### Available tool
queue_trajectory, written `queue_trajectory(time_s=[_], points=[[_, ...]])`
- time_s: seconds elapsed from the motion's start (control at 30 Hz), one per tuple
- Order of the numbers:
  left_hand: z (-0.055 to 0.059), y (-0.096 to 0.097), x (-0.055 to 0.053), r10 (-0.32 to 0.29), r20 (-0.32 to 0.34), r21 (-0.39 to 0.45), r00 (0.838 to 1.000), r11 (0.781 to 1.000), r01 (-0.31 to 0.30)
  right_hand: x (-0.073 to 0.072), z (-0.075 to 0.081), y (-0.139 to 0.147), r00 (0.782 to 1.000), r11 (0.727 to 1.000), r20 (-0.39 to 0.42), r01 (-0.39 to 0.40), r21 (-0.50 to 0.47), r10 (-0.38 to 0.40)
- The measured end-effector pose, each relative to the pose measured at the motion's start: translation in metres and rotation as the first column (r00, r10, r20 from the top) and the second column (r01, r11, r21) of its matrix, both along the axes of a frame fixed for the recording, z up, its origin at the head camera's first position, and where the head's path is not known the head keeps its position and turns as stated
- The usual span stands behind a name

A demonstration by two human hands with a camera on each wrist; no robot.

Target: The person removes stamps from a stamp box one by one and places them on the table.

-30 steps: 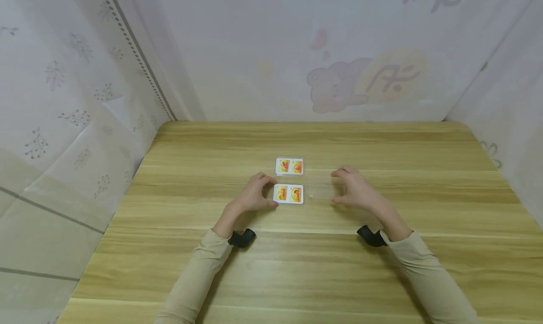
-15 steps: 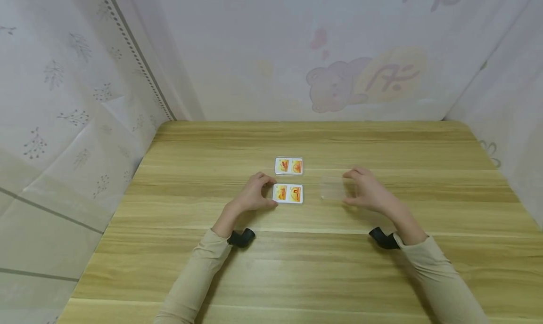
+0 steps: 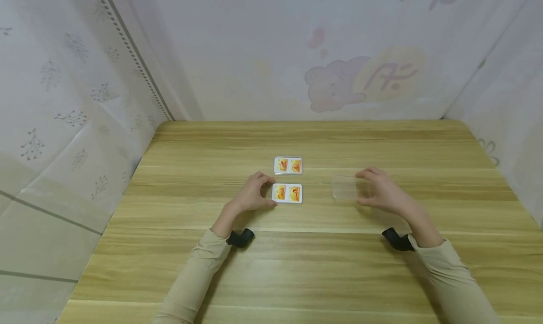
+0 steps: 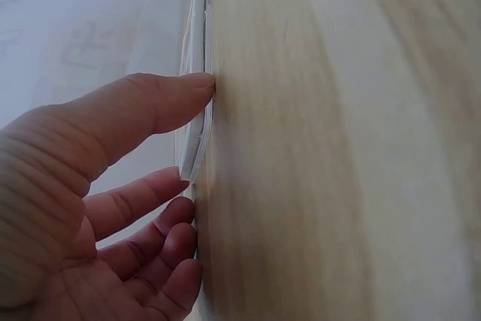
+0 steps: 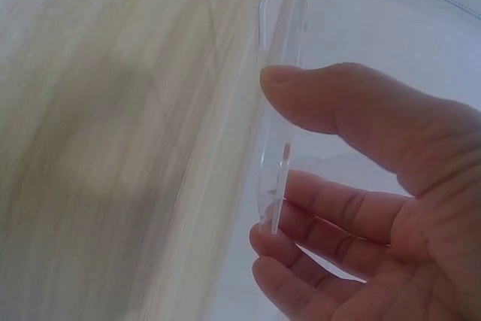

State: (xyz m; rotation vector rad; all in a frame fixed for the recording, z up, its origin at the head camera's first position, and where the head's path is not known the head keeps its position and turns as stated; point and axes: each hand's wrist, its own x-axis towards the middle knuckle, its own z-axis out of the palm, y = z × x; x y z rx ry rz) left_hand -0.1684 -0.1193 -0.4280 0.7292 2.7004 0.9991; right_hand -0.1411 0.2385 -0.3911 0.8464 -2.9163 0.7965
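Note:
My left hand (image 3: 250, 194) holds the near flat clear case by its left end, thumb on the near edge and fingers on the far edge. A white card (image 3: 287, 193) with two orange pictures lies in that case. In the left wrist view, the case (image 4: 195, 133) is seen edge-on, low at the tabletop. To the right, my right hand (image 3: 383, 192) pinches a clear plastic lid (image 3: 344, 188) between thumb and fingers, apart from the case. The right wrist view shows the thin transparent lid (image 5: 297, 31) edge-on, partly behind the thumb.
A second clear case with a similar white card (image 3: 288, 165) lies just beyond the near one. The wooden table (image 3: 271, 277) ends at a pale printed curtain (image 3: 237, 69). Black wrist pieces (image 3: 241, 238) sit under both wrists.
My right hand has moved right with the clear lid, widening its distance from the near case. My left hand stays at the near case's left end.

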Motion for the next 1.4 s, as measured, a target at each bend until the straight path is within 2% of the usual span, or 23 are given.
queue_trajectory(time_s=[0.37,0.6,0.97,1.4], points=[[0.000,0.000,0.000,-0.003,-0.008,0.003,1.000,1.000,0.003,0.003,-0.002,0.015,0.999,1.000,-0.040,-0.004,0.002,0.004],[-0.001,0.000,0.000,0.004,0.003,0.010,1.000,1.000,-0.004,0.004,-0.009,0.026,0.993,1.000,-0.114,-0.016,-0.001,0.016],[-0.002,0.000,-0.001,0.013,0.008,0.002,1.000,1.000,-0.013,0.007,-0.012,0.045,0.992,1.000,-0.128,0.020,0.008,-0.019],[-0.001,0.000,0.000,0.016,0.023,0.024,1.000,1.000,-0.016,0.008,-0.012,0.051,0.999,0.992,0.018,0.043,0.116,-0.046]])
